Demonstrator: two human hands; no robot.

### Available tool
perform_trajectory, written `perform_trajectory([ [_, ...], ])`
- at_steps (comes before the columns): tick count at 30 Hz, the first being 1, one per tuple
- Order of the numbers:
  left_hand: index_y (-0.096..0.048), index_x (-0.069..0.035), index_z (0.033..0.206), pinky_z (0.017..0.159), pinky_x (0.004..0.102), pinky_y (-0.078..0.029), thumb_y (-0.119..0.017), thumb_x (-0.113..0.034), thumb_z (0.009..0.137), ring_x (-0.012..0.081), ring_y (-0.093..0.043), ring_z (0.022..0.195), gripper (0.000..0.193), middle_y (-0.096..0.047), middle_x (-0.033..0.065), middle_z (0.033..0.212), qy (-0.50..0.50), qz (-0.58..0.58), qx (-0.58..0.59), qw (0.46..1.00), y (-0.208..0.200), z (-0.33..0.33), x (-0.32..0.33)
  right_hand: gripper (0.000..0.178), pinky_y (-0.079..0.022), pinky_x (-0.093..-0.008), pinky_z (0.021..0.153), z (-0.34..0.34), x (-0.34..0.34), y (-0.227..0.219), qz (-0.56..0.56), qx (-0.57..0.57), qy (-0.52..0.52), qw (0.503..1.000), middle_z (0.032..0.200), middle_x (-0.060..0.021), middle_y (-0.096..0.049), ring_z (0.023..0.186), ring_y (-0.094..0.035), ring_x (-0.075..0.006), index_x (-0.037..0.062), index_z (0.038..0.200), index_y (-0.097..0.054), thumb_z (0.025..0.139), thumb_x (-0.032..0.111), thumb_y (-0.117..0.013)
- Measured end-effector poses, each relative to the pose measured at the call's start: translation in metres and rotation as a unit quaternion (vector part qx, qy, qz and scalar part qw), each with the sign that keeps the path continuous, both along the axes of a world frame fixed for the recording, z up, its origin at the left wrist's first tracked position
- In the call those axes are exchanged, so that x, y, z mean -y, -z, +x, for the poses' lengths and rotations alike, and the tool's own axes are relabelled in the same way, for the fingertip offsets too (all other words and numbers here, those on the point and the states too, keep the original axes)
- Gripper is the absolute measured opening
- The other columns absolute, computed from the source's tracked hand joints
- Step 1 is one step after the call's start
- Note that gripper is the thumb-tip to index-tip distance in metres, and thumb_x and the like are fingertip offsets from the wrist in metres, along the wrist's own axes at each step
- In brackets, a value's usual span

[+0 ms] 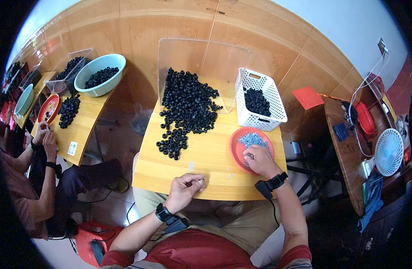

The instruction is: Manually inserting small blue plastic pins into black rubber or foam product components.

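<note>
My left hand [184,192] is closed in a pinch above the table's near edge. A small dark bit shows at its fingertips, too small to name. My right hand [261,161] reaches into a round red plate [234,150], its fingertips drawn together among small blue-grey pieces [253,139]. What those fingers hold is hidden. A large pile of small black ring-shaped parts [188,101] spreads over the far left of the table, with several loose ones nearer my left hand. More black parts [257,102] lie inside a white perforated basket [262,121] behind the plate.
A clear plastic panel [201,54] stands behind the pile on the yellow wooden table [156,172]. At left, a co-worker's hands [46,136] work at another table beside a pale green bowl [116,69]. At right, a white fan [389,152] and cables stand by a brown board [345,157].
</note>
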State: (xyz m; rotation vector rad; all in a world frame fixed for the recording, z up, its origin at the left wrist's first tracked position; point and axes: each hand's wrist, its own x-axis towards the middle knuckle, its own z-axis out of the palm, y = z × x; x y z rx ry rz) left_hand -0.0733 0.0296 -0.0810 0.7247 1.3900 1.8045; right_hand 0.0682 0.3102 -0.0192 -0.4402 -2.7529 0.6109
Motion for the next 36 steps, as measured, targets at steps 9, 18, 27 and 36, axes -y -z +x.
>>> perform_trajectory([
  [9,-0.065,0.002,0.098,0.065,0.0218,-0.050,-0.068,-0.007,0.092,0.0066,-0.060,0.070,0.011,-0.066,0.0023,0.080,0.014,-0.018,-0.014,1.000,-0.014,0.005,-0.012,0.013,-0.051,-0.0391,0.072,0.009,0.005,0.000,-0.099,0.001,0.065,0.993,0.084,-0.0155,-0.066,0.079,-0.065,-0.0303,0.0008,0.089,-0.069,0.082,0.010,-0.067],
  [18,-0.062,0.001,0.092,0.059,0.0211,-0.050,-0.068,-0.009,0.092,0.0068,-0.059,0.065,0.012,-0.064,0.0020,0.078,0.064,-0.003,-0.009,0.998,-0.023,0.024,-0.072,0.016,-0.054,-0.0299,0.064,0.019,0.006,0.008,-0.244,-0.047,0.117,0.961,0.085,-0.0114,-0.072,0.072,-0.068,-0.0143,-0.0024,0.098,-0.070,0.085,0.007,-0.068],
  [27,-0.065,0.006,0.114,0.059,0.0233,-0.052,-0.066,-0.017,0.094,0.0071,-0.060,0.064,0.031,-0.066,0.0024,0.075,0.121,-0.045,-0.051,0.990,-0.036,0.021,-0.130,0.017,-0.058,-0.0252,0.065,0.024,0.014,0.006,-0.455,-0.134,0.087,0.876,0.093,-0.0093,-0.070,0.076,-0.067,-0.0116,-0.0044,0.107,-0.066,0.090,0.001,-0.063],
  [36,-0.068,0.004,0.107,0.062,0.0216,-0.051,-0.061,-0.015,0.098,0.0072,-0.060,0.069,0.022,-0.069,0.0034,0.084,0.150,-0.028,-0.090,0.984,-0.039,0.024,-0.150,0.017,-0.060,-0.0271,0.069,0.033,0.013,0.003,-0.511,-0.161,0.072,0.842,0.100,-0.0109,-0.069,0.083,-0.068,-0.0153,-0.0051,0.108,-0.065,0.093,0.000,-0.059],
])
